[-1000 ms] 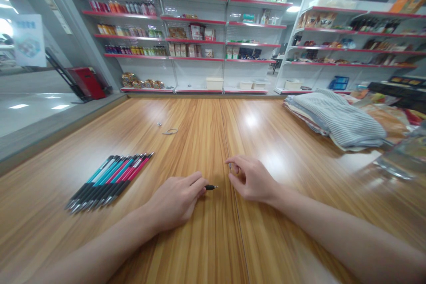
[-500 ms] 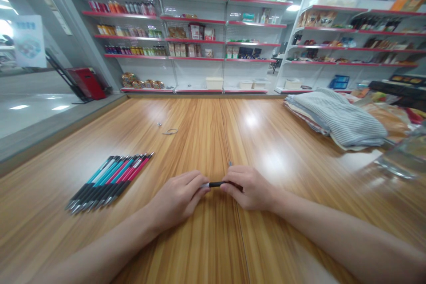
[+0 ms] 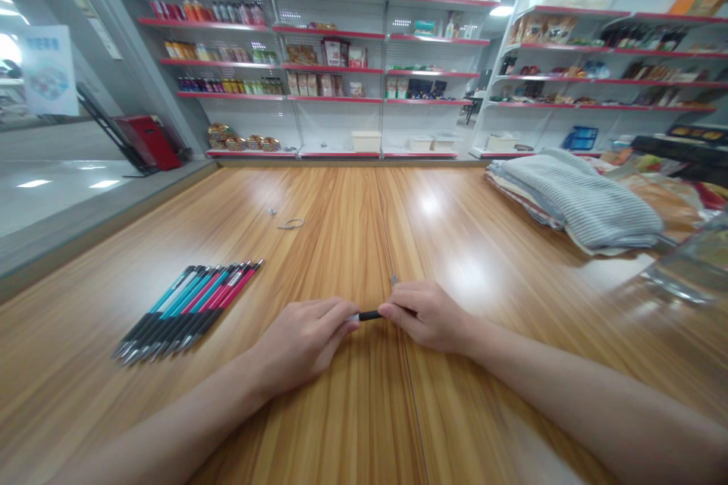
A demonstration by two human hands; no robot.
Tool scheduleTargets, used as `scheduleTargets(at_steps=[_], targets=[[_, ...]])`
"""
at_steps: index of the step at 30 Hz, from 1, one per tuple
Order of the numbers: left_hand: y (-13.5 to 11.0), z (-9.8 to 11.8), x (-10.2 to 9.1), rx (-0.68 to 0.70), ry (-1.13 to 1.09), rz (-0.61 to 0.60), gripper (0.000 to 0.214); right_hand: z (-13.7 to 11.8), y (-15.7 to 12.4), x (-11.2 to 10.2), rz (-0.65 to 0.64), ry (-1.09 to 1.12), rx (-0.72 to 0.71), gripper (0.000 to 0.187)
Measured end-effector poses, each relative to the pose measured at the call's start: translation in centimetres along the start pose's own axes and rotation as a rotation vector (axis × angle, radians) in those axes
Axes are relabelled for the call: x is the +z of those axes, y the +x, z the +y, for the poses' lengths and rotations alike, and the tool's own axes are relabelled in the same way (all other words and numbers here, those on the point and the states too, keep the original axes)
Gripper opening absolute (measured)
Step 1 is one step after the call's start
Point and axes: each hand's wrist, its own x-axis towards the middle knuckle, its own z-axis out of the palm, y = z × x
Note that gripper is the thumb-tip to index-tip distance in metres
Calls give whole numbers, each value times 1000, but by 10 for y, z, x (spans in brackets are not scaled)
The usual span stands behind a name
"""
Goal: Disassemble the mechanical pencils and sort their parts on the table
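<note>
Between my two hands lies a pen (image 3: 371,315) with a black grip and a pale barrel; both its ends are hidden in the fingers. My left hand (image 3: 310,337) is closed around the pale part. The fingers of my right hand (image 3: 426,314) pinch the end of the black part. A tiny grey piece (image 3: 393,280) stands out just beyond the right knuckles; I cannot tell what it is. To the left, several pens (image 3: 185,311) in teal, white and red with black grips lie side by side, slanting, tips toward me.
Farther back on the wooden table (image 3: 341,242) lie a thin wire loop (image 3: 292,224) and a small metal piece (image 3: 272,211). Folded striped cloths (image 3: 580,197) and a clear glass vessel (image 3: 694,265) are at the right. Stocked shelves (image 3: 335,98) stand behind the table.
My right hand has turned slightly and its fingers have drawn in tighter at the pen's end. The pen now tilts up a little to the right. The left hand has barely moved.
</note>
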Motion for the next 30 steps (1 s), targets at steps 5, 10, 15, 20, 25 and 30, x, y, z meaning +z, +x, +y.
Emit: scheduleTargets(at_steps=[5, 10, 15, 20, 25, 30], targets=[[1, 0, -1, 11, 9, -4, 15, -4, 0, -2, 18, 35, 39, 17], [1, -1, 1, -6, 3, -24, 16, -3, 1, -2, -39, 4, 26, 25], [0, -2, 1, -1, 3, -42, 16, -2, 0, -2, -20, -9, 60, 17], [1, -1, 0, -3, 24, -45, 16, -3, 0, -2, -50, -5, 54, 21], [2, 0, -1, 22, 30, -24, 18, -4, 0, -2, -15, 5, 84, 14], [2, 1, -1, 28, 47, -8, 17, -6, 0, -4, -46, 5, 53, 17]])
